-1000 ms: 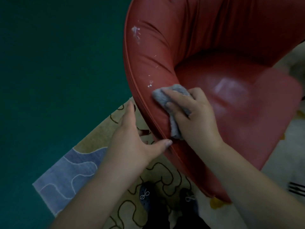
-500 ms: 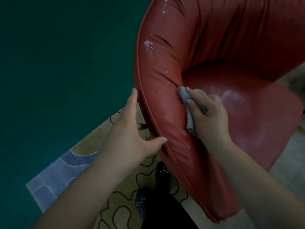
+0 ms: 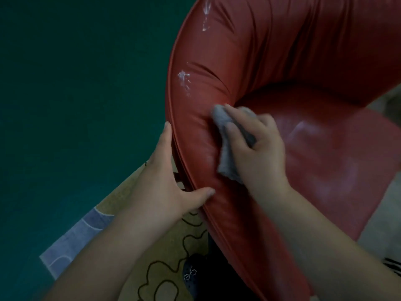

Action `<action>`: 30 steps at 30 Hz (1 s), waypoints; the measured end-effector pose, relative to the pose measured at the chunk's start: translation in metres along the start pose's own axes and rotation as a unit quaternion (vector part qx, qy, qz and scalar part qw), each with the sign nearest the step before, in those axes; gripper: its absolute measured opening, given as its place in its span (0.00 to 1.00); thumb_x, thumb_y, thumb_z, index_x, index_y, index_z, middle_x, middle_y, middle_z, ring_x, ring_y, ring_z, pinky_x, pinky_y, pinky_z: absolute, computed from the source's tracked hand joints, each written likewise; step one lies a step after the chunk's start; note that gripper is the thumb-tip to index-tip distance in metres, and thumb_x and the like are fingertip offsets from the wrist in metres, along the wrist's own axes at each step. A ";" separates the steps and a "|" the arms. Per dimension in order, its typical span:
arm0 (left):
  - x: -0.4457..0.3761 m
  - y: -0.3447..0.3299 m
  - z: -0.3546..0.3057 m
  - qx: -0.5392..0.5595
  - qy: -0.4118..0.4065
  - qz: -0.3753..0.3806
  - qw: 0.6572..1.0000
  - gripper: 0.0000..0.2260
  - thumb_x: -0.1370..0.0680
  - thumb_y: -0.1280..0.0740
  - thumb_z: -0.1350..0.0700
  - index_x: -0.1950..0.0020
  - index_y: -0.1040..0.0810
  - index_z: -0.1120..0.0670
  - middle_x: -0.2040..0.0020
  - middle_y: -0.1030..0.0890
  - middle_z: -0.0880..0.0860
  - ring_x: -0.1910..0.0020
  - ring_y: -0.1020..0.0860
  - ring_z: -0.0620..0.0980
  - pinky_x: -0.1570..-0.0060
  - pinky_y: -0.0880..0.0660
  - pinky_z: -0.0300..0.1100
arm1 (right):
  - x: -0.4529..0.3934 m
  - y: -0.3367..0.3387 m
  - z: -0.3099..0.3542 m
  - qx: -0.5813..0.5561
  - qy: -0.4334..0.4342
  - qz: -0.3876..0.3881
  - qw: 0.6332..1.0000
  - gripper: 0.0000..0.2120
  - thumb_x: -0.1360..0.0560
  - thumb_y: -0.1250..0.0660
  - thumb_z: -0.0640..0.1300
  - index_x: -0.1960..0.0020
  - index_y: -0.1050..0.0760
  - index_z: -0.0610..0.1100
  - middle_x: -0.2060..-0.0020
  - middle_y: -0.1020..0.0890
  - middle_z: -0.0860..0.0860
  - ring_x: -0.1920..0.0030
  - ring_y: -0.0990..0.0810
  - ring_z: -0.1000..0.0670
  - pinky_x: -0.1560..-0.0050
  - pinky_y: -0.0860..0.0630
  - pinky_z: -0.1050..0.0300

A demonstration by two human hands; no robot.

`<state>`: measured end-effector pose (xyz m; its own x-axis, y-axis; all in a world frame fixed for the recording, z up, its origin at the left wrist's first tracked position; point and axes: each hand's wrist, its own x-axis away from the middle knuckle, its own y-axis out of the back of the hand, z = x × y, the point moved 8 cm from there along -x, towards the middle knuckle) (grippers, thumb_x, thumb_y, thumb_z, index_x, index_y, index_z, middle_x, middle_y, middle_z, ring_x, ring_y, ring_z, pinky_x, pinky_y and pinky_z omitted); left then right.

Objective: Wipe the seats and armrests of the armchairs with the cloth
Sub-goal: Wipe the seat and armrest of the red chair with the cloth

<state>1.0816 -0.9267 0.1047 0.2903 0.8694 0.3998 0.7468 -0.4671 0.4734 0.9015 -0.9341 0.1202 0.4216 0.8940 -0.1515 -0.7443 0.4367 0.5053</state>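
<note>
Filling the upper right of the frame, the red armchair curves from its backrest down into a long armrest that runs toward the bottom centre, with the glossy seat at centre right. The green floor takes the whole left side, and a patterned rug lies at lower left, partly under the chair.

The left hand, at centre left, grasps the outer edge of the armrest, fingers along the outside and thumb hooked over the top, probably to steady the chair so the padding does not shift away under pressure from the other side.

The right hand, at centre, is closed around a bunched grey cloth and presses it onto the inner face of the armrest, near where it meets the seat. Holding the cloth in a wad likely gives a firm pad for rubbing.

White smears show higher on the armrest, above the cloth and apart from it, and another streak sits near the top edge of the frame; those spots look not yet wiped. A dark shoe with a small bow shows at the bottom centre.
</note>
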 end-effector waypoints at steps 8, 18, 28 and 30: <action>-0.003 0.003 0.001 -0.017 0.011 0.001 1.000 0.60 0.44 0.23 0.41 0.25 0.61 0.34 0.24 0.41 0.37 0.33 0.28 0.42 0.34 0.29 0.47 | 0.012 -0.002 -0.006 0.035 0.038 0.044 0.998 0.16 0.25 0.31 0.42 0.38 0.22 0.50 0.55 0.28 0.46 0.56 0.27 0.53 0.50 0.30 0.66; -0.012 0.011 -0.008 -0.029 -0.003 -0.020 0.999 0.56 0.43 0.23 0.41 0.26 0.58 0.30 0.25 0.42 0.35 0.33 0.29 0.40 0.34 0.30 0.44 | -0.021 -0.022 -0.009 -0.003 0.032 0.031 0.999 0.16 0.25 0.31 0.45 0.38 0.23 0.53 0.55 0.28 0.49 0.56 0.29 0.58 0.49 0.33 0.75; -0.020 0.016 -0.010 -0.045 0.021 -0.042 0.998 0.57 0.43 0.24 0.38 0.25 0.59 0.33 0.25 0.42 0.35 0.33 0.31 0.39 0.36 0.32 0.41 | -0.025 -0.005 -0.034 -0.082 -0.031 0.000 0.996 0.18 0.25 0.32 0.46 0.39 0.27 0.62 0.56 0.28 0.56 0.54 0.27 0.67 0.50 0.35 0.79; -0.025 0.019 -0.012 -0.043 0.025 -0.044 0.998 0.57 0.44 0.24 0.37 0.25 0.59 0.33 0.24 0.42 0.36 0.31 0.33 0.40 0.33 0.32 0.44 | -0.028 -0.014 -0.038 -0.070 -0.024 0.041 0.996 0.19 0.25 0.32 0.45 0.38 0.28 0.60 0.56 0.29 0.56 0.54 0.27 0.65 0.49 0.35 0.78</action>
<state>1.0812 -0.9590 0.1130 0.1944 0.8996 0.3910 0.7128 -0.4034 0.5738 0.8798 -0.9615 0.0851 0.3779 0.9231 -0.0711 -0.8411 0.3744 0.3903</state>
